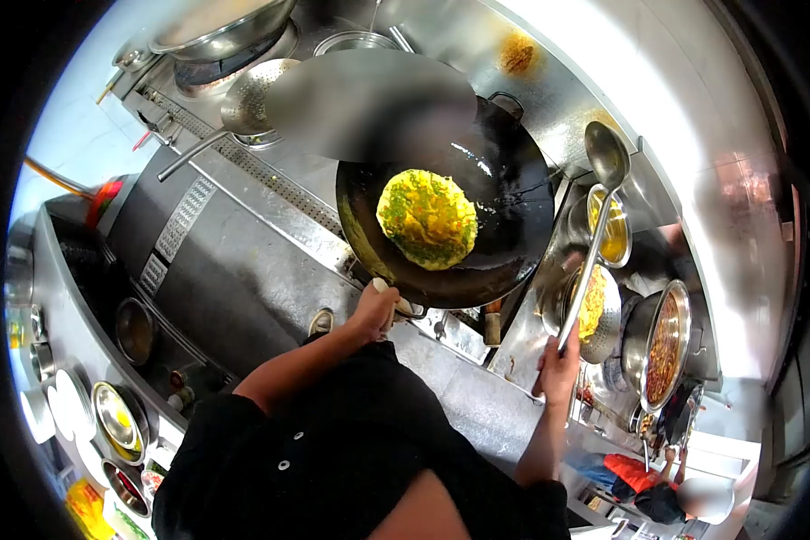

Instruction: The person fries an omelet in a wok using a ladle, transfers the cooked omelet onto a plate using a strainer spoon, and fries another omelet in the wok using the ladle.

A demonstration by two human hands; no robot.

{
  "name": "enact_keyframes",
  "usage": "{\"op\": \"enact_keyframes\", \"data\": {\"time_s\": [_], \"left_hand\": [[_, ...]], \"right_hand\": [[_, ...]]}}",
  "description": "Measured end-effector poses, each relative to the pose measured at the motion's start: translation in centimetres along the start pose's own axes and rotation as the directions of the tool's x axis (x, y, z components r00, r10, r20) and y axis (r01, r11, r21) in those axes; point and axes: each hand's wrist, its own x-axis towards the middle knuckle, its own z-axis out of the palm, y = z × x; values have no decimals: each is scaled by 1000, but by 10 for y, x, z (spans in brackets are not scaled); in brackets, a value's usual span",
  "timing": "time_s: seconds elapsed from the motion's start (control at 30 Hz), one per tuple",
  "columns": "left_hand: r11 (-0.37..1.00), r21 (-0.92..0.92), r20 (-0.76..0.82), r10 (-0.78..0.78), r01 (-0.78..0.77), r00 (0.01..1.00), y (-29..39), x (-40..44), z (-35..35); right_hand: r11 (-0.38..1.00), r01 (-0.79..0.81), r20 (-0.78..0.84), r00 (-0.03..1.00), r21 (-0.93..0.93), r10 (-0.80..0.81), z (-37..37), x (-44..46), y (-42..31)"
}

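A black wok (522, 216) sits on the stove in front of me, its inside shiny with oil. In it lies a round yellow-green omelette (427, 220), browner towards its middle. My left hand (374, 310) is closed at the wok's near rim, by the loop handle; something whitish shows at the thumb. Off to the right, my right hand (560, 364) grips the long handle of a metal ladle (607, 155). The ladle's bowl is raised beyond the wok's right side, apart from the omelette. A blurred patch hides the wok's far left part.
Right of the wok stand a bowl of yellow liquid (614, 229), a strainer with yellow food (596, 306) and a pot of reddish-brown food (664, 346). A perforated skimmer (247, 99) lies at the upper left. Another person (634, 475) works at the lower right.
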Motion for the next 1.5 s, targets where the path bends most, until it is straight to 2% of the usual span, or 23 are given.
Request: {"op": "enact_keyframes", "data": {"time_s": [0.03, 0.1, 0.2, 0.23, 0.3, 0.33, 0.4, 0.43, 0.5, 0.57, 0.63, 0.73, 0.83, 0.93, 1.03, 1.17, 1.2, 1.3, 1.33, 1.37, 1.43, 1.5], "left_hand": [[1000, 11, 15, -9, 9, 1000, -2, 3, -3], [999, 31, 45, -24, 23, 999, -7, 13, -10], [996, 44, 52, -78, 76, 996, 26, -8, 3], [995, 24, 77, -97, 96, 992, 27, -7, 2], [990, -14, 121, -136, 139, 983, 33, -12, -1], [978, -82, 14, -191, 191, 982, 39, -17, 6], [968, -15, 40, -250, 251, 967, 51, -23, 2], [961, 19, 53, -278, 277, 959, 56, -25, 1], [989, 80, 80, -127, 121, 989, 64, -34, 2], [991, 27, 67, -135, 133, 989, 66, -36, 4], [940, -141, 22, -311, 311, 950, 64, -36, 5], [939, -92, 41, -329, 331, 944, 52, -29, -2], [968, -44, 82, -243, 247, 967, 47, -30, -3], [992, -44, 45, -120, 122, 992, 51, -22, 5], [998, 30, 24, -52, 51, 998, 48, 5, 9], [996, 85, 82, 26, -33, 996, 18, 52, 0], [973, 231, 139, -50, 16, 989, 18, 61, -11], [998, 42, 10, 37, -37, 999, -12, 55, -12], [988, 142, 16, -68, 65, 998, -7, 43, -17], [991, 127, 34, 47, -51, 998, -9, 37, -9], [981, 41, 1, 189, -189, 982, -6, 33, 19], [992, 127, -129, 14, 2, 992, 33, 43, 57]], "right_hand": [[999, 40, -16, 999, 15, -40, 7, -5, 15], [958, 151, -26, 986, -245, -162, 6, -5, 38], [958, 29, 6, 1000, -286, -28, 15, -18, 9], [977, 37, 55, 998, -210, -26, 16, -19, 3], [991, -108, 90, 989, -76, 114, 22, -23, -14], [992, -116, 105, 987, -38, 120, 26, -23, -20], [989, -142, 137, 981, 36, 136, 31, -26, -26], [989, -148, 138, 980, 21, 143, 32, -28, -27], [988, -154, 131, 980, -2, 153, 36, -29, -29], [984, -177, 127, 977, 37, 171, 39, -32, -34], [978, -188, 134, 975, 92, 175, 40, -35, -33], [979, -190, 129, 975, 75, 179, 41, -40, -35], [978, -206, 103, 974, 42, 201, 43, -44, -37], [967, -215, 92, 975, 135, 204, 45, -52, -32], [955, -241, 77, 970, 172, 231, 48, -61, -21], [939, -298, 58, 954, 173, 293, 54, -67, -12], [920, -323, 66, 946, 223, 316, 55, -68, -7], [913, -339, 82, 941, 226, 329, 51, -63, 9], [904, -374, 89, 927, 206, 363, 48, -60, 13], [899, -377, 91, 926, 222, 366, 45, -54, 19], [884, -397, 109, 918, 245, 382, 37, -48, 24], [883, -423, 141, 905, 203, 401, 28, -35, 30]]}}
